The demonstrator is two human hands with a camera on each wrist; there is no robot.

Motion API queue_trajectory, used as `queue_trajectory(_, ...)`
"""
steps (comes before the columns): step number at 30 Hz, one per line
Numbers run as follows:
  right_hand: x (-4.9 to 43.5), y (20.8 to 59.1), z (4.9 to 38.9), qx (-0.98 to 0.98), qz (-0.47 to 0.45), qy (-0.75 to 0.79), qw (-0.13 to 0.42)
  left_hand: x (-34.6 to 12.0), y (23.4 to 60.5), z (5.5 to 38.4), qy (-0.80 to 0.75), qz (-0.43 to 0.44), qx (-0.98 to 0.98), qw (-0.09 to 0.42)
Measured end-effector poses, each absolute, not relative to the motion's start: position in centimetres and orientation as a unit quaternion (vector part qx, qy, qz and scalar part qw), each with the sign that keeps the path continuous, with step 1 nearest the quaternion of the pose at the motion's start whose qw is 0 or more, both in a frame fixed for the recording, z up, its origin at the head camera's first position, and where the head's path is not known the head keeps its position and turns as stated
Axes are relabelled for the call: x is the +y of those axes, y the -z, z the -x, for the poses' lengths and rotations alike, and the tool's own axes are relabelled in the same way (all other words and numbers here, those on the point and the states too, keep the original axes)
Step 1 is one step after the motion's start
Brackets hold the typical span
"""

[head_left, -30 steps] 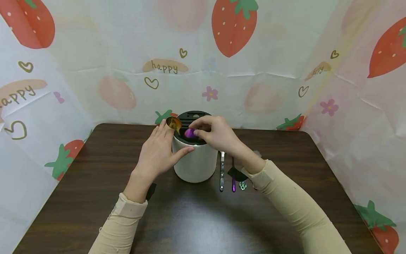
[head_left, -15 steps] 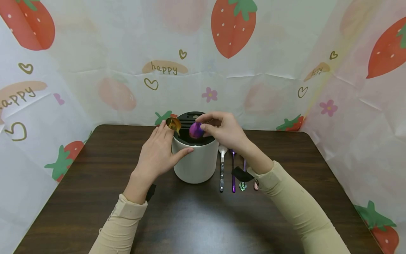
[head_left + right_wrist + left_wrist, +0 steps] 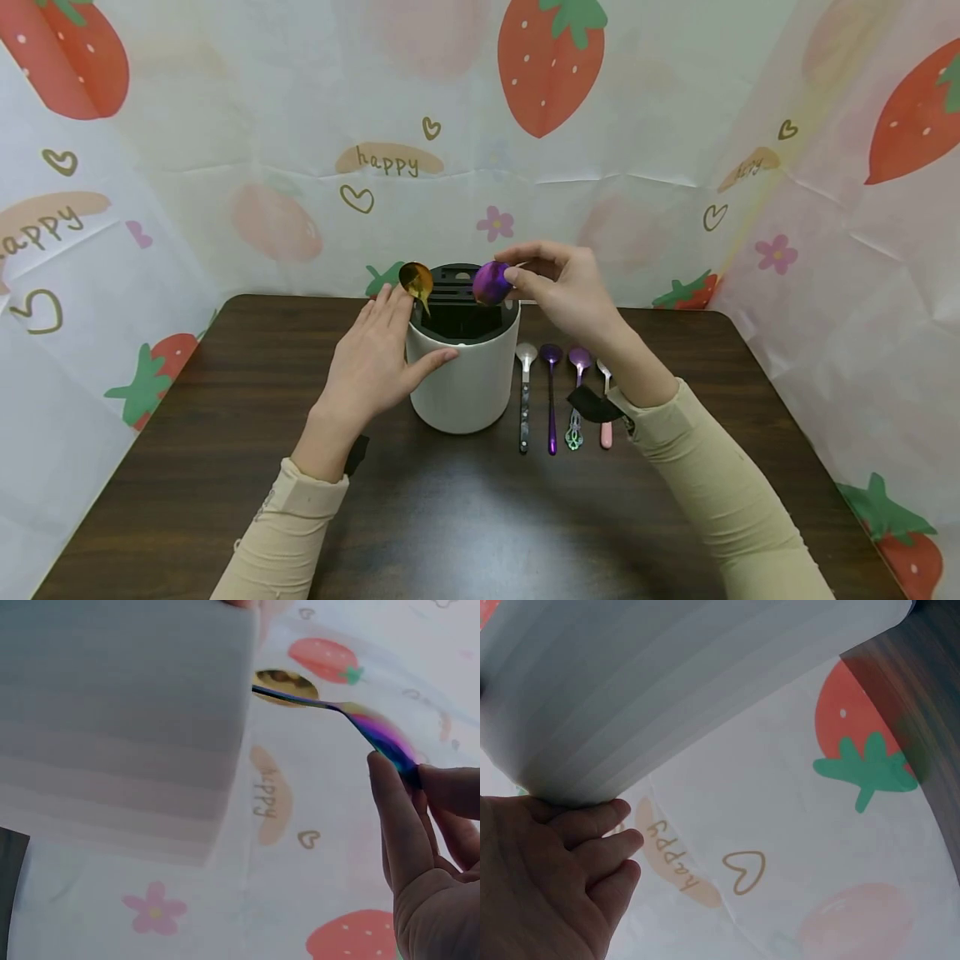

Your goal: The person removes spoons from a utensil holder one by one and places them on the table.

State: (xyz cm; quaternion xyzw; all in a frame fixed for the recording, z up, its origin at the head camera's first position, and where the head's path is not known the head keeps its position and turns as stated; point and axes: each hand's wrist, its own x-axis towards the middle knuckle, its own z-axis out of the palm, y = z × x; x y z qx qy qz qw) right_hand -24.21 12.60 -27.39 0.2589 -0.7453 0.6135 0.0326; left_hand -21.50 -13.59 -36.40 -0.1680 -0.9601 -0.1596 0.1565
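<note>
- Fingertips of the right hand [image 3: 566,287] are pinching the bowl of a purple spoon [image 3: 491,284] at two o'clock of the white holder's [image 3: 465,387] mouth, its handle running out of sight behind the rim.
- Left hand [image 3: 367,358] is resting against the holder at nine o'clock, fingers released and extended.
- Gold spoon [image 3: 416,279] is jutting up at ten o'clock, near the left fingertips.
- Four more spoons [image 3: 552,417] are lying in a row on the dark table [image 3: 420,517] at four o'clock.
</note>
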Motion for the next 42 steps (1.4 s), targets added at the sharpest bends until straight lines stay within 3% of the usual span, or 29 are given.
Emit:
queue_trajectory(16, 15.4, 26.0, 23.8, -0.655, -0.253, -0.703, 0.116, -13.6, 36.4, 21.3, 0.160, 0.164, -0.962, 0.149)
queue_trajectory(42, 24.0, 26.0, 22.5, -0.463, -0.173, -0.851, 0.176, -13.6, 36.3, 21.5, 0.155, 0.167, -0.962, 0.150)
